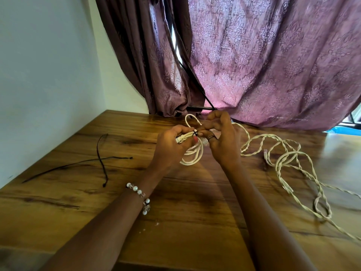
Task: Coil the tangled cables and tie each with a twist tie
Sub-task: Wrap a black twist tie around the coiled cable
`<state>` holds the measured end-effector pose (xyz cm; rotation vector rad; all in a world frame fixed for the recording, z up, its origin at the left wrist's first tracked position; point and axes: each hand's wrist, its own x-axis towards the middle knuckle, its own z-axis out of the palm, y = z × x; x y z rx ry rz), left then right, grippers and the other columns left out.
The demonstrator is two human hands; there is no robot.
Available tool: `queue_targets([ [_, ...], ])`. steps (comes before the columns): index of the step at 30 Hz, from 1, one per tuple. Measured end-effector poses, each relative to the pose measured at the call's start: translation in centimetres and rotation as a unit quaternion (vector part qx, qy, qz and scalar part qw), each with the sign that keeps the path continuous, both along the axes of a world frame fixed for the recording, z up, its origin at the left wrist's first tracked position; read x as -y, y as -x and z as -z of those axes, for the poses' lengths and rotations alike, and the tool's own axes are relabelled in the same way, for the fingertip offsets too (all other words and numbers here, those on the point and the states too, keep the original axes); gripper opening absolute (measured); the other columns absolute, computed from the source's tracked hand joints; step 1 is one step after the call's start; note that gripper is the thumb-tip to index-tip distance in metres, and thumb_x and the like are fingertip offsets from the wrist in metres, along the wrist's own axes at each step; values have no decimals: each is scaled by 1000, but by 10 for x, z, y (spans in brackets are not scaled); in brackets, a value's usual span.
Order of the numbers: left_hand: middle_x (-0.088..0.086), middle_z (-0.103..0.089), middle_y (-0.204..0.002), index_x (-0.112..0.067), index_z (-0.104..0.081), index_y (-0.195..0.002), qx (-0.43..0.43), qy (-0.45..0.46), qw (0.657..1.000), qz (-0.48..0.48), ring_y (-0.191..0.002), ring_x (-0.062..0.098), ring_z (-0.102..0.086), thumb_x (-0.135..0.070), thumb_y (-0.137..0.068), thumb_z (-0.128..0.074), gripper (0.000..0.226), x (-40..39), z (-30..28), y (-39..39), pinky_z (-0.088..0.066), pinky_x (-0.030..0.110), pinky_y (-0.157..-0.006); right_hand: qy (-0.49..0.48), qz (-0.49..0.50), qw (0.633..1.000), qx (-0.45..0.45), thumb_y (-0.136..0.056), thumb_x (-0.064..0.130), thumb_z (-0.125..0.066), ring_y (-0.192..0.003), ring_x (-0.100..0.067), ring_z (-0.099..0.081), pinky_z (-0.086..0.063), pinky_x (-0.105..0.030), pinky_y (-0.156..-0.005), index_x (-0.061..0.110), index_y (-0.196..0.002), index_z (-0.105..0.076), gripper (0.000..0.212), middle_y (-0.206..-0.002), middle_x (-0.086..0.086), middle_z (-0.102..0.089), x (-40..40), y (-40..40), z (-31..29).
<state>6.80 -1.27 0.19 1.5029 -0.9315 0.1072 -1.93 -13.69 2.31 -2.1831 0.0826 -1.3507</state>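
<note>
— Two hands meet over the middle of the wooden worktop. What has each got?

— The left hand has its fingers curled round a bundle of white cable. The loops hang below the fist and one arch of cable stands up above it.

— And the right hand?

— It comes in from the other side, fingertips pinching at a thin black tie where it crosses the bundle. There is a dark ring on one finger. The tie is mostly hidden by the fingers, so I cannot tell how far round it goes.

— Is the bundle lying down?

— It looks held just above the wood, near the far edge, in front of the purple curtain.

— Anything else white?

— A long twisted cable sprawls loose on the right side of the worktop, loops crossing over each other, one strand trailing off to the right. A clear plug shows on one end.

— And the left side?

— Two spare black ties lie crossed on the wood, well apart from the hands. A bead bracelet sits on the left wrist, and a pale wall rises beyond that edge.
</note>
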Motion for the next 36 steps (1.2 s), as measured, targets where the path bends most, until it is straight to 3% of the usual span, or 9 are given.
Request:
queue_targets([
  [3,4,-73,-92,-7,-70,-101,-5,11,1000,18,-85,14,-70,-18,-81,-67,24,-1,-2,2,-57,37,-77,-82,-62,994,-30,-75,-4,-72,-83,-9,-70,-54,-27,-79,23,-97,-46,43,-82,2,-72,6,1,0],
  [7,4,-72,-89,-3,-66,-97,23,13,999,23,-81,8,-69,-16,-85,-61,18,-2,-4,6,-56,30,-75,-198,-158,965,-71,-76,-28,-54,-73,-14,-68,-55,-21,-70,20,-97,-49,53,-81,-9,-68,6,2,-3],
  [11,-9,-64,-76,0,-60,-90,38,13,999,10,-67,-5,-64,-1,-91,-57,3,-1,-4,9,-46,10,-58,-264,-207,936,-106,-80,-20,-58,-73,-16,-67,-56,-26,-75,15,-100,-53,41,-80,-12,-68,3,2,-7],
  [13,-10,-62,-75,1,-59,-90,31,8,999,9,-62,-7,-62,0,-92,-56,4,0,-3,10,-44,8,-53,-268,-205,934,-121,-78,-16,-63,-74,-16,-67,-56,-31,-78,14,-101,-54,39,-78,-10,-69,1,1,-7],
  [18,-6,-62,-75,-3,-60,-91,-4,5,1000,-13,-55,-3,-61,-7,-93,-57,5,1,-1,9,-46,13,-50,-277,-198,932,-125,-79,-16,-63,-73,-10,-69,-55,-24,-73,12,-100,-56,36,-73,-2,-71,0,0,-5],
  [23,-1,-67,-82,-13,-65,-87,-42,3,999,-32,-79,15,-66,-11,-88,-63,3,5,1,3,-57,40,-71,-282,-188,931,-134,-79,-17,-63,-74,-11,-70,-56,-22,-73,9,-104,-58,36,-73,0,-73,1,1,-5],
  [26,1,-70,-84,-11,-69,-84,-40,-7,998,-58,-84,16,-65,-8,-83,-68,3,6,1,3,-56,39,-77,-265,-167,938,-147,-78,-18,-63,-72,-11,-69,-57,-22,-72,0,-112,-57,38,-79,-7,-72,2,0,-3],
  [32,-2,-71,-81,-13,-75,-86,60,-76,988,-123,-76,12,-64,-8,-78,-72,10,-3,-8,1,-54,34,-71,-217,-140,950,-175,-80,-20,-59,-70,-8,-66,-56,-17,-71,-4,-117,-56,40,-94,-27,-68,-2,-4,-2],
  [36,5,-71,-79,-11,-74,-89,152,-138,963,-173,-73,21,-63,-6,-80,-65,13,-5,-10,1,-53,40,-66,-184,-135,954,-193,-81,-17,-61,-83,-17,-67,-54,-16,-77,-4,-121,-54,43,-97,-20,-69,-3,-5,0],
])
